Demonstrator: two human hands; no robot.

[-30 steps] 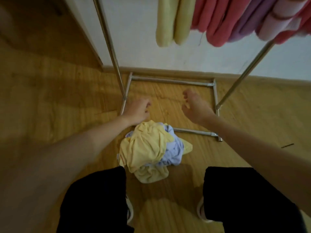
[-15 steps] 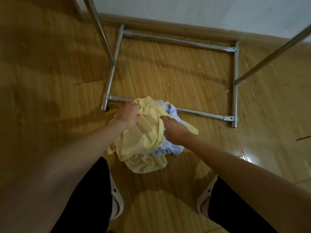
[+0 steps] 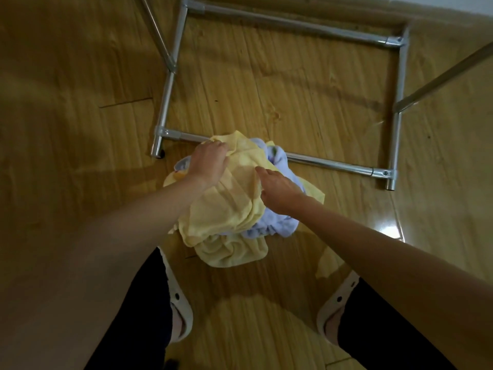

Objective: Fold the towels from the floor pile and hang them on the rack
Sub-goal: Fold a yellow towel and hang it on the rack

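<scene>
I log a wooden plank floor (image 3: pixel 306 97) filling the frame. On it, across the upper half, lies the rectangular base of a metal rack (image 3: pixel 293 24): chrome tubes joined at corner fittings, with two uprights rising out of frame at upper left and upper right. Only the base and lower uprights show.

At centre frame, just below the near base tube and overlapping it, sits the towel pile (image 3: pixel 234 206). A yellow towel (image 3: pixel 226 206) is draped over the top; a lavender towel (image 3: pixel 277 225) bulges from its right side and lower edge; another pale yellow bundle lies at the bottom of the heap.

Both bare forearms enter from the lower corners. My left hand (image 3: pixel 209 162), at the pile's upper left, has its fingers curled into the upper edge of the yellow towel, gripping it. My right hand (image 3: pixel 278 188) rests on the right side of the pile; whether its fingers pinch cloth I cannot tell.

Below the pile, dark trouser legs and two pale slippers (image 3: pixel 181 313) stand on either side
</scene>
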